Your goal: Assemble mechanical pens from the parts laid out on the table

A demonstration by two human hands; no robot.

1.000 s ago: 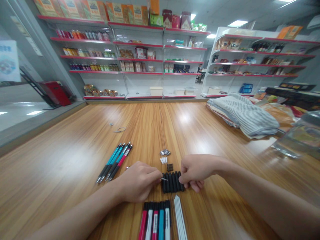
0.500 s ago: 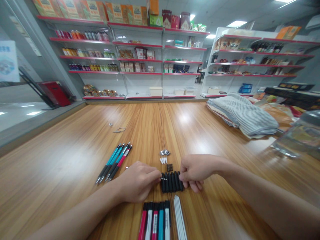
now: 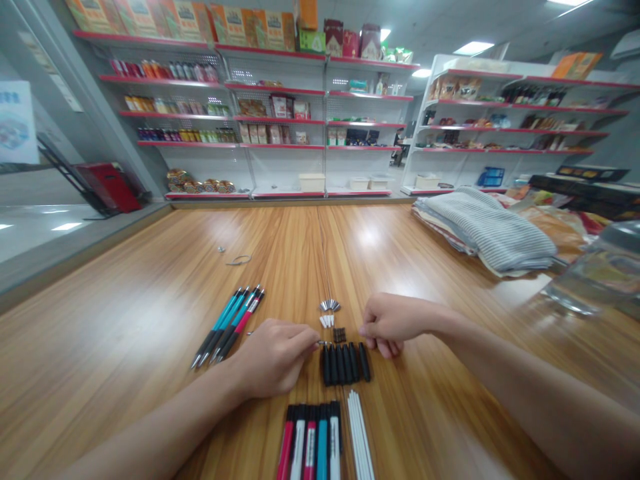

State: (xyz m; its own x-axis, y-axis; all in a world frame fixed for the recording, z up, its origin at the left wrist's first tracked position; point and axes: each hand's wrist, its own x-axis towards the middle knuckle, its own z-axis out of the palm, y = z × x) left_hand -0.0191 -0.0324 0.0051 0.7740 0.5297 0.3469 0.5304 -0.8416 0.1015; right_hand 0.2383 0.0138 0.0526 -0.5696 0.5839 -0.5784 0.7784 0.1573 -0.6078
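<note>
My left hand [image 3: 277, 357] is closed in a pinch on a small silvery pen part [image 3: 323, 343], whose thin end sticks out toward the right. Curled fingers hide what my right hand [image 3: 387, 327] holds, if anything; it hovers just above the row of black pen grips [image 3: 341, 365]. The rightmost grip lies slightly apart from the others. Behind the row are several small dark pieces [image 3: 339, 335], short white pieces [image 3: 327, 321] and silver cone tips [image 3: 330, 305]. Nearest me lie coloured pen barrels [image 3: 310, 440] and thin white refills [image 3: 360, 433].
Several whole pens [image 3: 227, 327] lie together on the left of the wooden table [image 3: 425, 260]. A thin loop [image 3: 239, 260] is farther back. At the right are folded striped cloths [image 3: 493, 227] and a clear container [image 3: 597, 273]. Stocked shelves [image 3: 280, 120] stand beyond the table.
My right hand has lifted away from the row's right end, uncovering a grip now set slightly apart. My left hand has shifted the small metal part farther from me, off the grips.
</note>
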